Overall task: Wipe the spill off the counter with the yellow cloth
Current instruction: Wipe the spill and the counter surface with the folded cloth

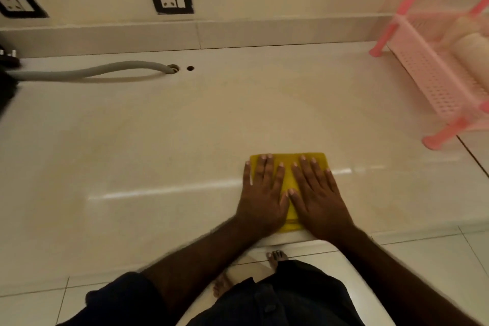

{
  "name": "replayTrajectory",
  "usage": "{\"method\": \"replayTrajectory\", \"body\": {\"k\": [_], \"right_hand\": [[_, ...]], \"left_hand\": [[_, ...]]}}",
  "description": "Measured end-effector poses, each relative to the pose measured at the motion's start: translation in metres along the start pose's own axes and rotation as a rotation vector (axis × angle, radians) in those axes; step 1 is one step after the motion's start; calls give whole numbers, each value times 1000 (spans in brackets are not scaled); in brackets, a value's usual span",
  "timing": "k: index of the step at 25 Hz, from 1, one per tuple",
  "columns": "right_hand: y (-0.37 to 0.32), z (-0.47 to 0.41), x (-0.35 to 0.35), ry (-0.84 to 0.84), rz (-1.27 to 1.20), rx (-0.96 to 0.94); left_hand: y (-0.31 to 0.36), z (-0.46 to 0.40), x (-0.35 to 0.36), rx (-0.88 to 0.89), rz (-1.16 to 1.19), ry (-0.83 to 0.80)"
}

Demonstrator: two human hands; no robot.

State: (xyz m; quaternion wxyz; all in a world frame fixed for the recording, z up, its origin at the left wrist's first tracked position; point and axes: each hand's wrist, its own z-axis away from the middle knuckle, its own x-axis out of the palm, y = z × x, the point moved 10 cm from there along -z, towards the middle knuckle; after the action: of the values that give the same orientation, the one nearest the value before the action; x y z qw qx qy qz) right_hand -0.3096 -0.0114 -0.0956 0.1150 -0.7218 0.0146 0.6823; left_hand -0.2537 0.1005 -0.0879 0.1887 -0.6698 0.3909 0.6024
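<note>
Head view: left hand (260, 193) and right hand (318, 197) flat, ungripping, pressing yellow cloth (289, 180) at counter (158, 140) edge; it may slip off.

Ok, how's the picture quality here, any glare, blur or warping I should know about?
Head view: dim, warm light; a streak of glare crosses the counter beside the hands. The pink rack and the left edge are smeared by motion blur; the wide lens bends the backsplash line. The yellow cloth and both hands stay fairly sharp.
</note>
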Motion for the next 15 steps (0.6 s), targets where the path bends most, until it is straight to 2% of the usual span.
{"method": "replayTrajectory", "body": {"k": [3, 7, 11, 15], "right_hand": [[24, 31, -1, 0, 14, 71], [21, 1, -3, 15, 4, 133], [-26, -62, -1, -3, -2, 11], [-117, -95, 6, -27, -41, -175]], "left_hand": [[31, -2, 12, 72, 19, -37], [10, -25, 4, 73, -15, -50], [-55, -30, -13, -45, -53, -8], [-133, 16, -42, -217, -181, 18]]}}
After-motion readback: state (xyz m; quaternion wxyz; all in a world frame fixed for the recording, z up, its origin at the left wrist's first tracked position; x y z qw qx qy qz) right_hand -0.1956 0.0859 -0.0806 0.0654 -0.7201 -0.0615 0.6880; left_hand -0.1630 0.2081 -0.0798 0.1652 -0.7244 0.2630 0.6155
